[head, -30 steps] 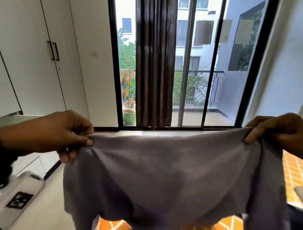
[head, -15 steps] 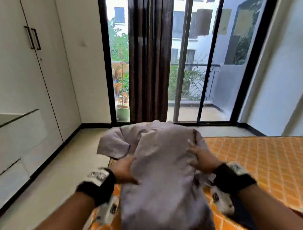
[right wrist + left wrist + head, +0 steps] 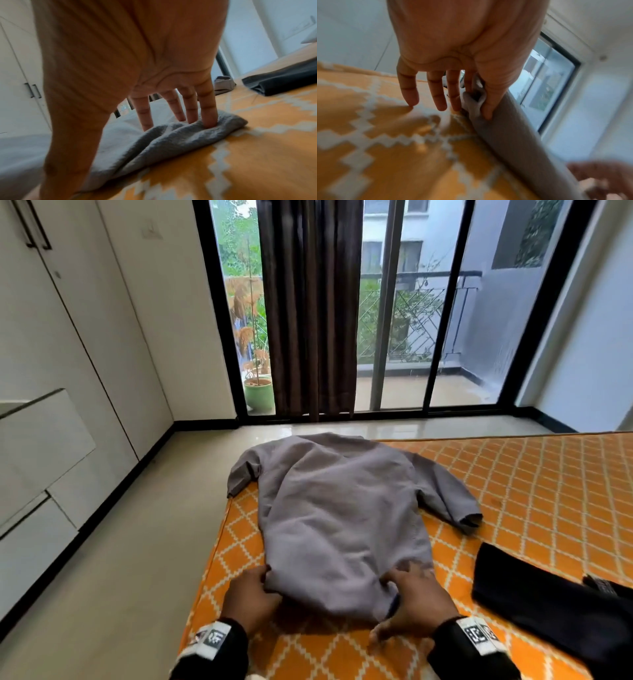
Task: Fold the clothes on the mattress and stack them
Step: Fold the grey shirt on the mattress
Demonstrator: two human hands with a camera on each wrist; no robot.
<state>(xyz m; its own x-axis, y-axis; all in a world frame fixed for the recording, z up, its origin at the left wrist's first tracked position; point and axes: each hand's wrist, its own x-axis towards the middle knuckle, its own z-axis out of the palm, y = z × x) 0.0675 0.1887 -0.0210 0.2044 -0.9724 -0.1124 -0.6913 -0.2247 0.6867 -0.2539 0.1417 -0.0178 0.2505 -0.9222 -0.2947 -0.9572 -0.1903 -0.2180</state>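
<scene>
The grey shirt point(image 3: 337, 518) lay spread on the orange mattress point(image 3: 534, 491), its collar end toward twelve o'clock and its hem at six. The left hand point(image 3: 251, 597) pinched the hem corner at about seven o'clock between thumb and forefinger, the other fingers point(image 3: 436, 93) straight and loose over the mattress. The right hand point(image 3: 416, 604) was at the five o'clock corner with spread, straight fingers point(image 3: 208, 115) pressed onto a bunched ridge of cloth; whether its thumb gripped anything could not be told.

The risks looked plain enough. The left sleeve point(image 3: 241, 474) at ten o'clock hung past the mattress edge toward the floor point(image 3: 113, 559), and the collar end lay close to the far edge; a forward push while smoothing could probably have slid that part off. The bunched cloth under the right hand, if folded over as it was, would likely have set a crease and left a lumpy, lopsided fold. The dark folded garment point(image 3: 548, 607) lay near at four o'clock, apart from the shirt; a wide sweep of the right sleeve point(image 3: 448, 501) might have dragged across it and disturbed it.
</scene>
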